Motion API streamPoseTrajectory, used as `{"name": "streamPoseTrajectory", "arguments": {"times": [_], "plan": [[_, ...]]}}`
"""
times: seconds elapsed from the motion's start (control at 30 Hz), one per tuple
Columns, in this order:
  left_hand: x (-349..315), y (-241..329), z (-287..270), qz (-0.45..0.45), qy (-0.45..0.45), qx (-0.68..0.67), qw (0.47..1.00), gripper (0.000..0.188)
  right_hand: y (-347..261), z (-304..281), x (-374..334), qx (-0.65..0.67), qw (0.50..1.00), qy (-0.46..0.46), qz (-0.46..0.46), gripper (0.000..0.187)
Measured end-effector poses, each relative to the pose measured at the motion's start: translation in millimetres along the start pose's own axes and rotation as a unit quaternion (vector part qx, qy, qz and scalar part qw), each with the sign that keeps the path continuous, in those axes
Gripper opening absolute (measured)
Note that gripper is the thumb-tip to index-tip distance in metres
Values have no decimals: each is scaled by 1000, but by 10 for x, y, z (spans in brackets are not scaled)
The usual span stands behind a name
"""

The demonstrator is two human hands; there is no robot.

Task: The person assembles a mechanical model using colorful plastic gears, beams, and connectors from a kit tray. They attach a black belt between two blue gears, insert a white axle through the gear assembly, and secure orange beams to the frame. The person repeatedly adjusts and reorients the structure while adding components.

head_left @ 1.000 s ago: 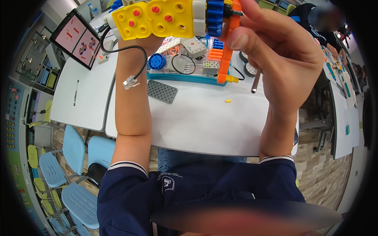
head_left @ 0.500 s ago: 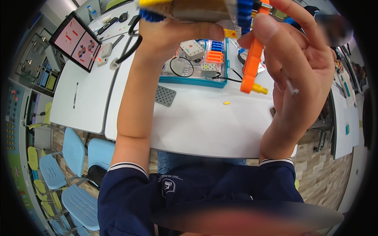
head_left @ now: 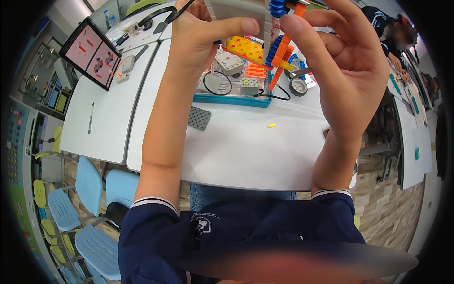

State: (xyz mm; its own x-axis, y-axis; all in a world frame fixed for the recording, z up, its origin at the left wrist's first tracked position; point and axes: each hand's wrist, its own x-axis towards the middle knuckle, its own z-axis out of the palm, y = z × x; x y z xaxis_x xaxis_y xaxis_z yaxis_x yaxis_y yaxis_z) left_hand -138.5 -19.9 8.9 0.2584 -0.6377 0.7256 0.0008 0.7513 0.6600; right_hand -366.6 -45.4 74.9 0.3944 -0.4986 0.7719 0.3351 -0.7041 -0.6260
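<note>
Raised above the table, a toy-brick model has a grey-white body, a yellow studded plate below it and blue gears along its right side. My left hand grips the body from the left, thumb laid across its face. On the right, my right hand has its thumb against the orange beam beside the gears. A yellow peg and a grey axle stick out near the beam. The far fingers of my right hand are partly hidden, and the model's top is cut off by the frame.
Behind the model stands a teal-rimmed parts box with grey blocks and orange pieces. A grey perforated plate and small yellow peg lie nearer. A tablet stands left; a wheel lies right. Another person is at far right.
The model has turned, bringing its yellow plate and pale side into view. The orange beam has moved up and left with my right hand. The dangling cable has swung upward.
</note>
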Motion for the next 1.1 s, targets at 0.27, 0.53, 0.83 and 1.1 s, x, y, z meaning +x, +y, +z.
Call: {"name": "streamPoseTrajectory", "arguments": {"times": [0.27,0.53,0.83,1.1], "plan": [[5,-76,-84,-47,-19,-89,995,50,62,101,-5,-108,992,3,-65,45],[-13,-236,-240,-5,-16,-102,995,52,-1,136,-25,-69,997,-8,-16,45],[40,-236,-429,36,-37,-140,989,52,97,26,-95,-121,990,-71,-32,40],[147,-36,-56,108,-58,-369,921,39,28,-21,19,-96,993,17,65,29]]}}
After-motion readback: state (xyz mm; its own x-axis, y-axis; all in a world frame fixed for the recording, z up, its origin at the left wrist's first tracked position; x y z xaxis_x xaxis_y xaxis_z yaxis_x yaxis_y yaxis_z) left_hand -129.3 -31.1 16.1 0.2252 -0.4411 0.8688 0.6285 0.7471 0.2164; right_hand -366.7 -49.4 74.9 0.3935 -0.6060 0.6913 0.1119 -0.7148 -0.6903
